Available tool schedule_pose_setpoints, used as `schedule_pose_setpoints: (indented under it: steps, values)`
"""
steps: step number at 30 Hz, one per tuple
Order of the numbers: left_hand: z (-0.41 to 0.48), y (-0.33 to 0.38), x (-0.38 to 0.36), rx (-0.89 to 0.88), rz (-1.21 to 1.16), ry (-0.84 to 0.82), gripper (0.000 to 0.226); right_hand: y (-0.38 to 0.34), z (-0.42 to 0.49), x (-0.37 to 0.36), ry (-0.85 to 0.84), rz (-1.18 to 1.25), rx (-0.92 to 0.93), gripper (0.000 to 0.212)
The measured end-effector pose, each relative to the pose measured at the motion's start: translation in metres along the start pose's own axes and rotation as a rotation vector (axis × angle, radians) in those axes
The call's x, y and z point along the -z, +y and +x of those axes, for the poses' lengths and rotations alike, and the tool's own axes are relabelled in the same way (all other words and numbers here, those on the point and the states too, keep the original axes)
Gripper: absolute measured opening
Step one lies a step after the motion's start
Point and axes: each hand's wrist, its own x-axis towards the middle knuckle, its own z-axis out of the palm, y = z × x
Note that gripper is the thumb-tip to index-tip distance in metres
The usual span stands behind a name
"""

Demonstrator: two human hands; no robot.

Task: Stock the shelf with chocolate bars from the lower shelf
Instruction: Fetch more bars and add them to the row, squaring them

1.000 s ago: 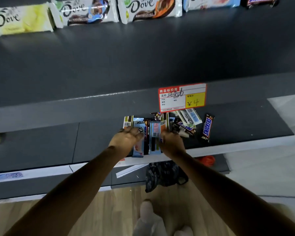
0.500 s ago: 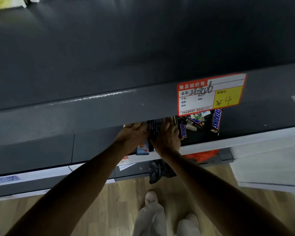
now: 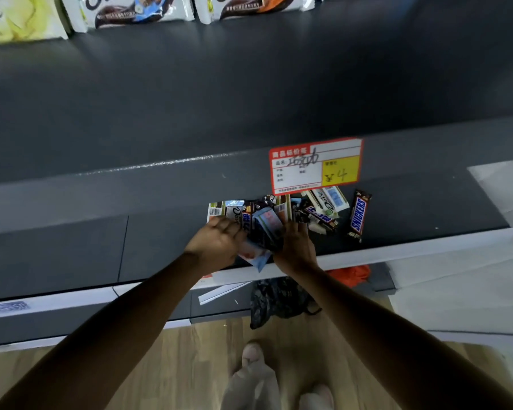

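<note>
Lower shelf (image 3: 412, 220), chocolate bars (image 3: 264, 229) between fingers (image 3: 298, 230)

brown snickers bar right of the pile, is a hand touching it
No, the brown Snickers bar lies alone on the dark grey shelf, clear of the right hand.

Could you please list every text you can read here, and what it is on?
"SNICKERS": brown wrapped bar lying apart on the grey lower shelf.
"¥4": yellow field of the red-bordered paper price tag.
"Dove": white wrapper in the pile of wrapped bars.
Tag's small print and other wrappers: too blurred.
</note>
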Motion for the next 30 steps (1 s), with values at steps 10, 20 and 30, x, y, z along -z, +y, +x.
schedule_pose_setpoints:
  steps: [10, 20, 30]
  values:
    - [-0.023, 0.041, 0.059, 0.016, -0.023, 0.132, 0.038, 0.021, -0.034, 0.052, 0.039, -0.063, 0.143, 0.054]
    - [-0.038, 0.072, 0.131, -0.023, 0.088, 0.442, 0.040, 0.029, -0.078, 0.114, 0.140, -0.067, 0.385, 0.051]
    - [-0.027, 0.088, 0.233, -0.040, 0.261, 0.746, 0.040, 0.020, -0.120, 0.204, 0.501, -0.158, 0.754, 0.053]
